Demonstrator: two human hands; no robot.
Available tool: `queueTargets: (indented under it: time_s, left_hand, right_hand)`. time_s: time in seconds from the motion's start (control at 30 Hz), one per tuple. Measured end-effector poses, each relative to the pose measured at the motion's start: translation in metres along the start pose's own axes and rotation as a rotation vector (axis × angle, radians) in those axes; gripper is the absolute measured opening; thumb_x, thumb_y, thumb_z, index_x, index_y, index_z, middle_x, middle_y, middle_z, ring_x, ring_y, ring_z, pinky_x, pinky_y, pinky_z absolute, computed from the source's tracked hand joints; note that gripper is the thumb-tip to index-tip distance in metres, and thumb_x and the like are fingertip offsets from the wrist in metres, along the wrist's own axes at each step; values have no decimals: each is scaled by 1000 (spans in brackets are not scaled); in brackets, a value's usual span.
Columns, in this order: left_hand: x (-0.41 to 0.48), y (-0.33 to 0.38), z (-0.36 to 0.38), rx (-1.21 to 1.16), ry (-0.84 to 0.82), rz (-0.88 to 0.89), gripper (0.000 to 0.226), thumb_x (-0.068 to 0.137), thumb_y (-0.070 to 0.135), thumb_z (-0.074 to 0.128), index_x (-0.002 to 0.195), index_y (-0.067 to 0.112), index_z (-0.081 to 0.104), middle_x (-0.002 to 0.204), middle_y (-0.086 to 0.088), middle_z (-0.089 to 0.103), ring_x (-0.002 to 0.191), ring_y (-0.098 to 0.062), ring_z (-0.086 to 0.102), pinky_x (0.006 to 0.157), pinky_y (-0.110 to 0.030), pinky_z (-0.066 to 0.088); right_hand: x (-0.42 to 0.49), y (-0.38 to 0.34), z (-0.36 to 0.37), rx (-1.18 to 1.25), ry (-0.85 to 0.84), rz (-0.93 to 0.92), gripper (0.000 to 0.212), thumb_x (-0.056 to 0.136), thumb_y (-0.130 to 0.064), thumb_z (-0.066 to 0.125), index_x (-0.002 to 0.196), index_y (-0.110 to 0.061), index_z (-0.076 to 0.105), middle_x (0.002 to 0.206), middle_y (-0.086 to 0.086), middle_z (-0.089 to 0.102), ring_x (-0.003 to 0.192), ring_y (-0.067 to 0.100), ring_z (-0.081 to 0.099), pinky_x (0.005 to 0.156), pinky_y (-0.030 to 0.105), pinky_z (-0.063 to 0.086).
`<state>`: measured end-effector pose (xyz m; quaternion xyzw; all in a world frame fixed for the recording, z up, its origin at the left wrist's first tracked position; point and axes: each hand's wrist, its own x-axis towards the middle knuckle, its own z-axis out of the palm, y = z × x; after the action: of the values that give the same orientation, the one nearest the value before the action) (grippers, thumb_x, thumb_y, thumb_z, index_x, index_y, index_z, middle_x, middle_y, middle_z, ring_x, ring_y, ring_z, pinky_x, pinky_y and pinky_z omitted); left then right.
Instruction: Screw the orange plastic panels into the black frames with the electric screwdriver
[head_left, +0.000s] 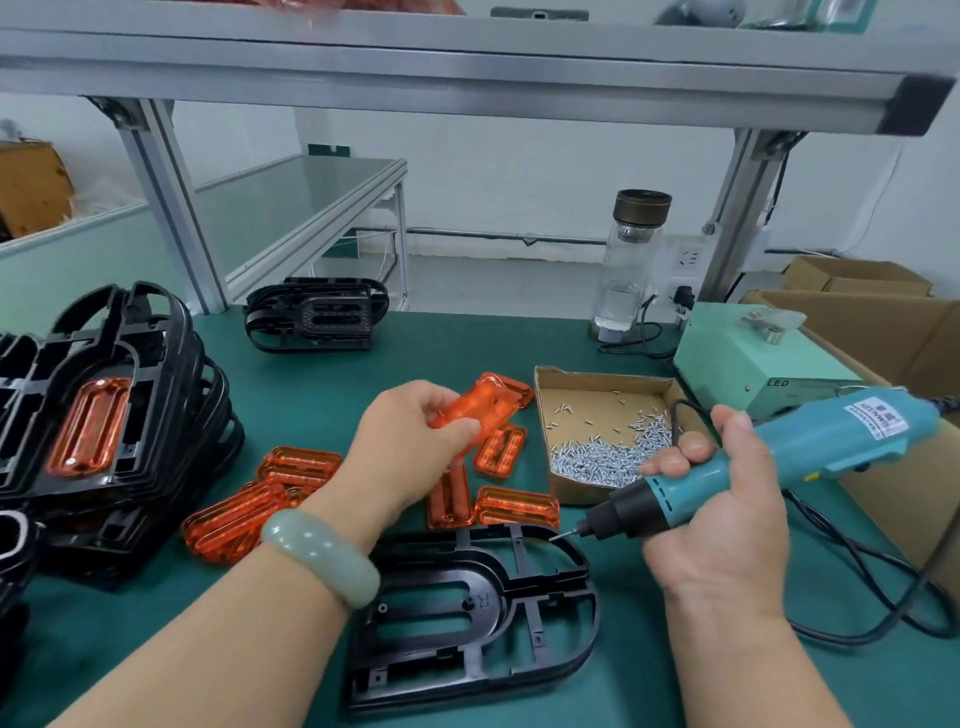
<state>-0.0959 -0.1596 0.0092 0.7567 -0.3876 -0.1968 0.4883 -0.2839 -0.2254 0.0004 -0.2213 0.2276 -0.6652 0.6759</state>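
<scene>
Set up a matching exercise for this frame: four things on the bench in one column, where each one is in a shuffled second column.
Things
1. electric screwdriver
2. orange panel
3. screws
4. empty black frame

Places
A. in the cardboard box
B. flat on the green mat, nearest the person
C. gripped by the right hand
D. held by the left hand

Pairs: 1-C, 2-D, 3-A, 4-B

Glossy translucent orange panels, matt black frame
</scene>
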Motion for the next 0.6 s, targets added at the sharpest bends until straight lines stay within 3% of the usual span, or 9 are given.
queueTargets:
  time_s: [0.07, 0.17, 0.37, 0.5, 0.6]
  left_hand:
    - [-15, 3, -7, -246, -69, -100, 9, 83, 10, 68, 86, 18, 67, 56, 4, 66, 44, -5, 56, 40, -15, 39]
    - [-35, 3, -17, -298, -95, -101, 10, 82, 8, 68, 87, 17, 69, 56, 3, 66, 43, -4, 53, 39, -13, 38]
    - [-60, -3, -29, -40, -49, 66, 16, 77, 12, 72, 79, 28, 69, 59, 6, 68, 47, -4, 57, 49, -12, 44]
    - [-68, -5, -34, 125, -14, 141, 18, 73, 23, 73, 80, 39, 68, 67, 20, 69, 54, 0, 59, 60, -18, 46]
    - [-73, -5, -36, 184, -11, 175, 22, 73, 27, 73, 83, 45, 65, 71, 24, 68, 56, 0, 59, 59, -14, 46]
  right_hand:
    - [0, 0, 0, 9, 2, 9, 8, 96, -26, 54, 90, -21, 54, 57, -8, 47, 46, 7, 44, 59, 23, 36]
    - [-1, -1, 0, 18, 3, 24, 9, 96, -26, 54, 89, -21, 54, 57, -8, 47, 46, 7, 44, 58, 22, 37]
    - [0, -1, 0, 24, 17, 29, 10, 95, -26, 56, 85, -22, 54, 57, -9, 46, 46, 6, 44, 58, 22, 37]
    - [0, -1, 0, 17, 21, 23, 10, 95, -27, 56, 86, -22, 54, 57, -9, 46, 46, 6, 44, 58, 22, 37]
    - [0, -1, 0, 23, 18, 19, 10, 95, -26, 55, 86, -22, 54, 57, -8, 46, 46, 7, 44, 60, 23, 36]
